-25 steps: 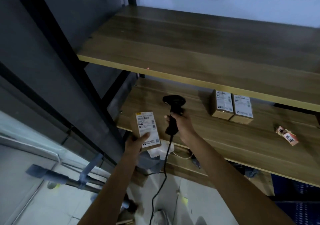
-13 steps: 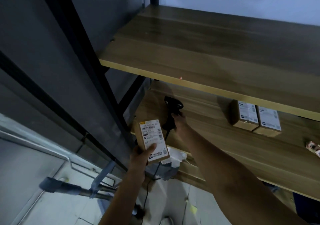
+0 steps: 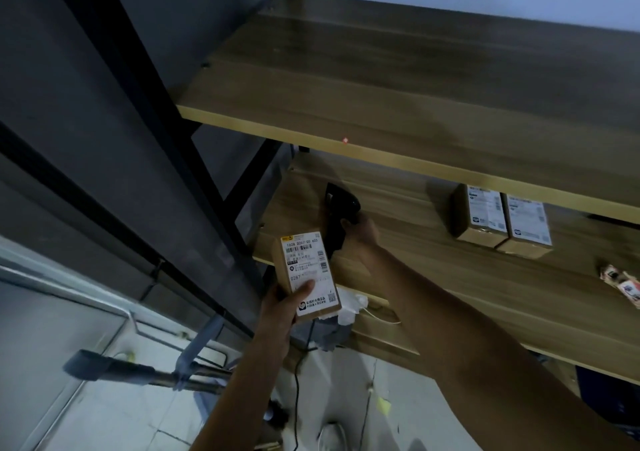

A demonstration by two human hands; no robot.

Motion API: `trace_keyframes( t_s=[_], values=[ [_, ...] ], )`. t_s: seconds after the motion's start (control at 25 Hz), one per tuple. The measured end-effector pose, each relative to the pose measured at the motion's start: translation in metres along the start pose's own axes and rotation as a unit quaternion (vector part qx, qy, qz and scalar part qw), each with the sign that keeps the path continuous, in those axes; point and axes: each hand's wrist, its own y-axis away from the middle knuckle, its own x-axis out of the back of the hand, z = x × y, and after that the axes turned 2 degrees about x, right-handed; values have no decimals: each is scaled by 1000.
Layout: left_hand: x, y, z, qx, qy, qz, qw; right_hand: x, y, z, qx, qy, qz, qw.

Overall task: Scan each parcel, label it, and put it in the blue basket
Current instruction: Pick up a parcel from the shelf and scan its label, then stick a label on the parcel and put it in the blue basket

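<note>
Your left hand (image 3: 277,315) is closed around a small cardboard parcel (image 3: 309,274), thumb pressed on its white label, holding it in the air just in front of the middle shelf (image 3: 450,287). At 1 o'clock from it, your right hand (image 3: 362,234) is wrapped on the handle of the black barcode scanner (image 3: 337,215) over that shelf. Farther, at 3 o'clock, two labelled parcels (image 3: 502,220) stand touching side by side. A red dot (image 3: 345,140) shows on the upper shelf (image 3: 398,79) edge.
</note>
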Motion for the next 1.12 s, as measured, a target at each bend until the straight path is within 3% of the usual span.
trace_keyframes(
  t_s=[0.2,0.36,0.48,0.64,0.76,0.92,1.04,1.12],
  values=[
    [-36,5,1,17,-25,-26,999,38,38,18,48,-83,5,995],
    [-93,16,-6,51,-40,-85,994,91,87,60,60,-43,-6,997],
    [-142,29,-25,85,-77,-140,983,149,114,92,40,-84,-17,995],
    [-213,45,-58,65,-159,-211,962,219,130,146,35,-85,-1,996],
    [-261,60,-81,-7,-266,-169,949,253,136,179,2,-107,60,992],
    [-306,68,-107,-111,-372,-154,909,284,134,204,-13,-15,139,990],
    [-328,65,-116,-144,-454,-110,872,296,125,212,-27,3,134,991],
    [-338,63,-122,-130,-471,-95,867,304,121,217,-33,23,118,992]
  ],
)
